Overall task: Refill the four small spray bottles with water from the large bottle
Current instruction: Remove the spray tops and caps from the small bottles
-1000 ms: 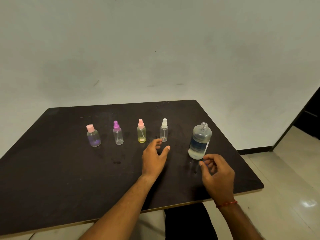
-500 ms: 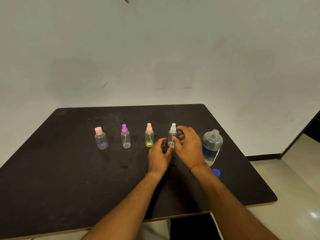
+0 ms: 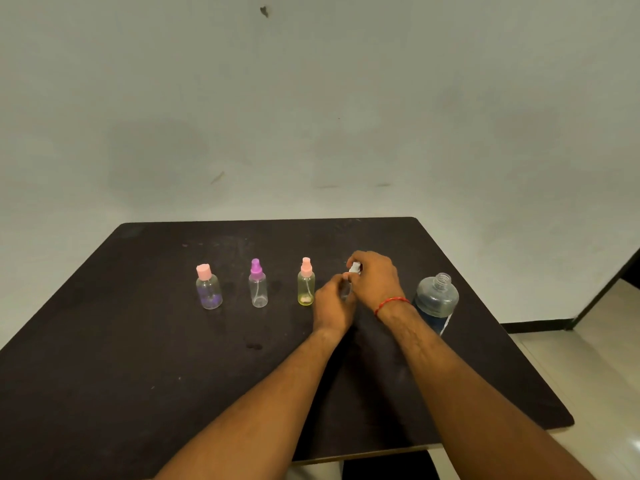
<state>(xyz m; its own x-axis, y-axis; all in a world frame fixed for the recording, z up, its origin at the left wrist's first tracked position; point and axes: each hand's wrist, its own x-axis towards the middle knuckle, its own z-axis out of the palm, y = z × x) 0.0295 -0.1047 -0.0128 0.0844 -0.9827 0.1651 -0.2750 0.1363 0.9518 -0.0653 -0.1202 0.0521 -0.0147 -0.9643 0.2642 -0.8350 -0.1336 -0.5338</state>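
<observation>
Four small spray bottles stand in a row on the black table (image 3: 104, 341). From the left: a purple-tinted bottle with a pink cap (image 3: 209, 287), a clear bottle with a purple sprayer (image 3: 258, 288), a yellow bottle with a pink sprayer (image 3: 306, 282), and a clear bottle with a white sprayer (image 3: 354, 269). My left hand (image 3: 333, 308) grips the body of the white-sprayer bottle, mostly hiding it. My right hand (image 3: 375, 280) curls over its white top. The large clear bottle (image 3: 436, 299) stands uncapped to the right, its lower part behind my right forearm.
A plain wall rises behind the table. The table's right edge drops to a tiled floor (image 3: 606, 358), with a dark doorway (image 3: 623, 271) at the far right.
Both hands have closed on the white-sprayer bottle: the left now grips its body and the right has come over its top. The blue cap by the large bottle is out of sight.
</observation>
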